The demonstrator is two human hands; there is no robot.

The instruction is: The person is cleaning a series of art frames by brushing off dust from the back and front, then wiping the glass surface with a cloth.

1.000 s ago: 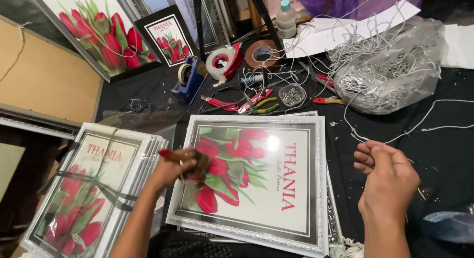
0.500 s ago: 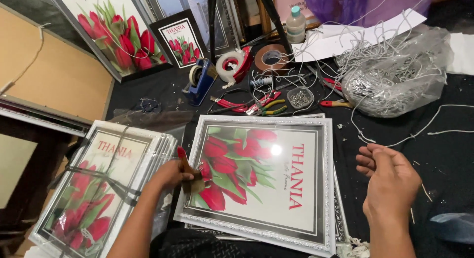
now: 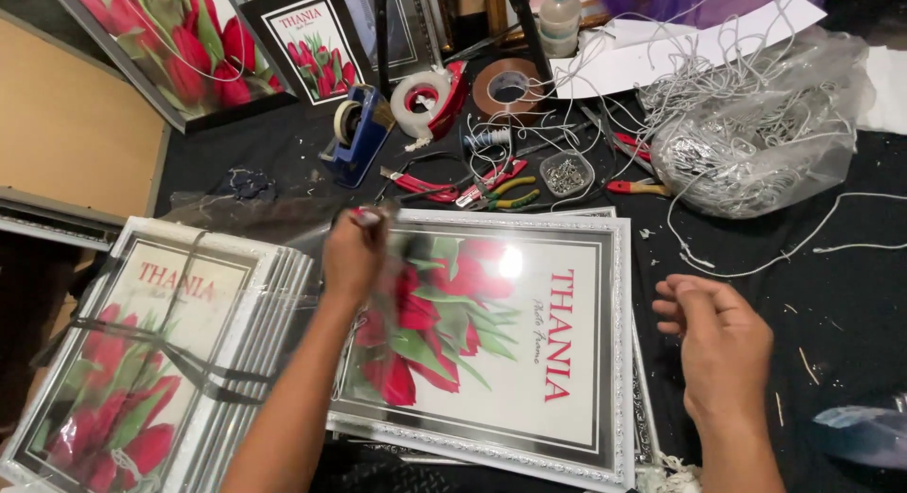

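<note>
The frame lies mid-table with the left hand over its left part and the right hand just right of it, a tied stack of frames to its left, and pliers, tape rolls and a bag of cord beyond.

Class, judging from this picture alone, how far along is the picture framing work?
Done: a strapped stack of frames. In hand: the left hand lifts clear film over the tulip frame; the right hand rests beside it, empty. Left: more frames lean behind, unbundled.
</note>
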